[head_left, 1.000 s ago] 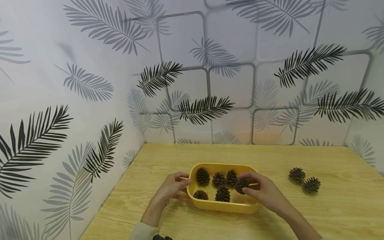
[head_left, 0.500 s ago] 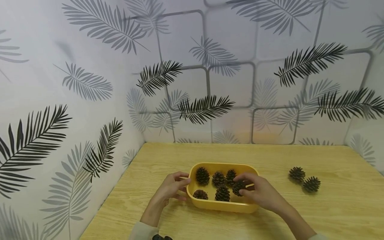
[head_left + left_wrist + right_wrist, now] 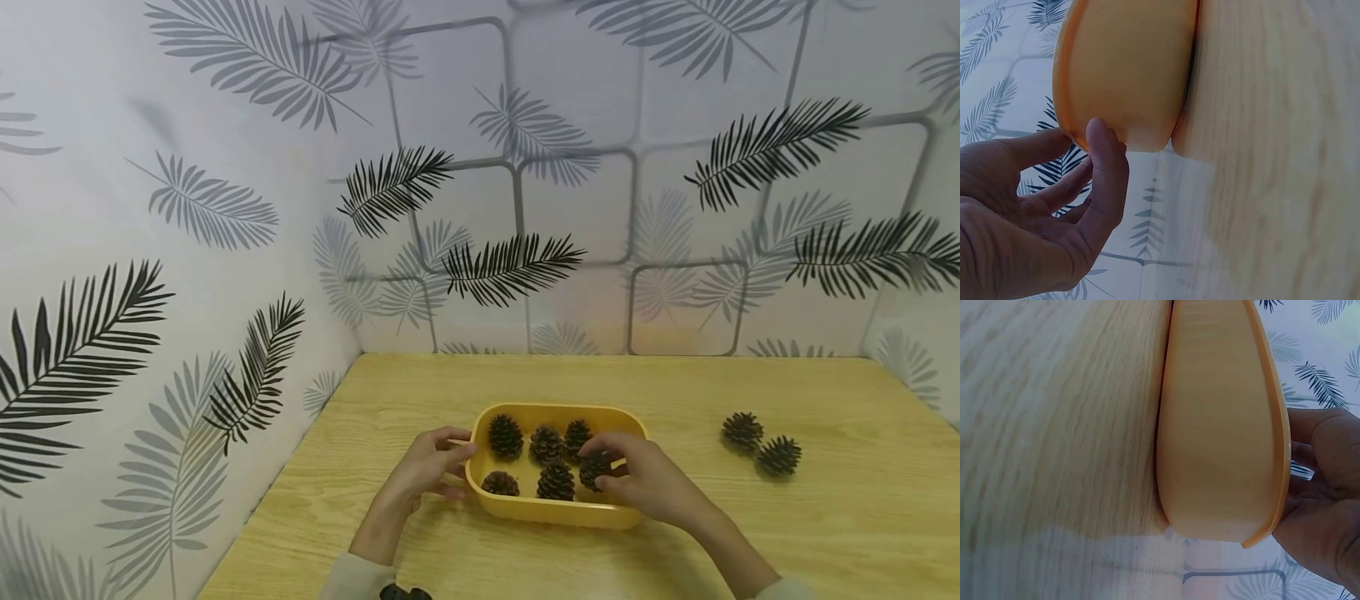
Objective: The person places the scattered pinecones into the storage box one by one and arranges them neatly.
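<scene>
In the head view a yellow plastic tub [image 3: 555, 512] with rounded ends stands on the table, with several brown pine cones [image 3: 546, 445] in it. My left hand [image 3: 427, 467] holds the tub's left end. The left wrist view shows the thumb [image 3: 1102, 144] against the tub's outer wall and the index finger at its rim. Reaching over the right end, my right hand [image 3: 648, 479] pinches a pine cone [image 3: 595, 472] low inside the tub, beside the others. In the right wrist view the tub wall [image 3: 1222, 425] hides that hand's fingertips and the cone.
Two more pine cones, one farther back [image 3: 742, 431] and one nearer [image 3: 779, 456], lie on the wood-grain table [image 3: 847, 517] right of the tub. Leaf-patterned walls [image 3: 480, 208] stand at the table's back and left side.
My right hand has moved slightly left and lower into the tub with the pine cone between its fingers. My left hand stays at the tub's left end.
</scene>
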{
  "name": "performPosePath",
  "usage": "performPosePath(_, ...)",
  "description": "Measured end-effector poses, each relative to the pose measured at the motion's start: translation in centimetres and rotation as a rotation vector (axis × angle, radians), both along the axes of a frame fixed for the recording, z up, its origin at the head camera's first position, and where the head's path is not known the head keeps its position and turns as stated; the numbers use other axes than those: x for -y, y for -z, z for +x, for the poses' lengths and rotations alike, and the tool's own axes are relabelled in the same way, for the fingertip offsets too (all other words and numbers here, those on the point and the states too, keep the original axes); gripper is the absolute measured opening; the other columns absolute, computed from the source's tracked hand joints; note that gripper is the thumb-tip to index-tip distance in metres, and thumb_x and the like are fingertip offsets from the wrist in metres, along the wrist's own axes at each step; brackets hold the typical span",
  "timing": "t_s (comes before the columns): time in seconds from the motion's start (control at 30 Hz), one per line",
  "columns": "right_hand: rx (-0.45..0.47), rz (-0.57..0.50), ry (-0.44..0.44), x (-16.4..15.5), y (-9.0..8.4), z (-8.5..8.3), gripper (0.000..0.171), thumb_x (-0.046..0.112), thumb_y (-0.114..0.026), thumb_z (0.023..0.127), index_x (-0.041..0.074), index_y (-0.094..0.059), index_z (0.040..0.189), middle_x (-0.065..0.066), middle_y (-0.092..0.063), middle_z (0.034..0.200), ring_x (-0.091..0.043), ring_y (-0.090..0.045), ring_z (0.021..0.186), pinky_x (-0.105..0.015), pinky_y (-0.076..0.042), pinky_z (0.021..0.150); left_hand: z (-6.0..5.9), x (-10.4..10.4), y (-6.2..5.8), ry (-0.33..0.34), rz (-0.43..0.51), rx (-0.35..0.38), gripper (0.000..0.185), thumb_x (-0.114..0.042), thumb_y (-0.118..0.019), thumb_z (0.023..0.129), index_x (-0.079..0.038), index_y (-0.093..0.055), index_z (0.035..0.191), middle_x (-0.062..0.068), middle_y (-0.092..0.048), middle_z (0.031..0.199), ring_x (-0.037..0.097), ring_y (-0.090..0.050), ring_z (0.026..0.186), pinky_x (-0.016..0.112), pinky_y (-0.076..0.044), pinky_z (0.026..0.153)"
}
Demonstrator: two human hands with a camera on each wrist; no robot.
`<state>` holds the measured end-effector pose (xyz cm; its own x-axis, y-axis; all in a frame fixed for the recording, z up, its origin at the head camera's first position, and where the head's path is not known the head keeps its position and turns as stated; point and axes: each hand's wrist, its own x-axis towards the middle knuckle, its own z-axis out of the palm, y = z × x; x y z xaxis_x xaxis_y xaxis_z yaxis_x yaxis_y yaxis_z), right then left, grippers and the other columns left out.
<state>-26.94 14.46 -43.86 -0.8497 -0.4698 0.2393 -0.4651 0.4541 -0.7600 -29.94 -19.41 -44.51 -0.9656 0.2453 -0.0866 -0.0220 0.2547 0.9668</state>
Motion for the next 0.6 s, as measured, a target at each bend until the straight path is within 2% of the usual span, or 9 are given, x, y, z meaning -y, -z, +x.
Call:
performPosePath(0.3, 0.003, 0.058, -0.014, 0.19, -0.3, 0.03, 0.029, 0.0, -0.076, 0.092, 0.006, -0.07, 0.12, -0.01, -0.069, 0.12, -0.03, -0.064, 0.108, -0.031, -0.061, 0.081, 0.16, -0.11, -0.23, 0.0, -0.004, 0.008, 0.046, -0.025, -0.065, 0.106, 0.002, -0.057, 0.143, 0.024, -0.062, 0.122, 0.023, -0.071, 0.085, 0.042, -0.068, 0.065)
performPosePath(0.6, -0.018, 0.101, -0.034, 0.44, -0.45, 0.31, 0.03, 0.001, -0.078, 0.089, 0.008, -0.071, 0.117, -0.008, -0.071, 0.118, -0.036, -0.066, 0.111, -0.048, -0.062, 0.084, 0.13, -0.14, -0.3, -0.002, 0.002, 0.018, 0.046, -0.024, -0.065, 0.105, 0.002, -0.058, 0.143, 0.025, -0.061, 0.121, 0.023, -0.071, 0.085, 0.04, -0.068, 0.064)
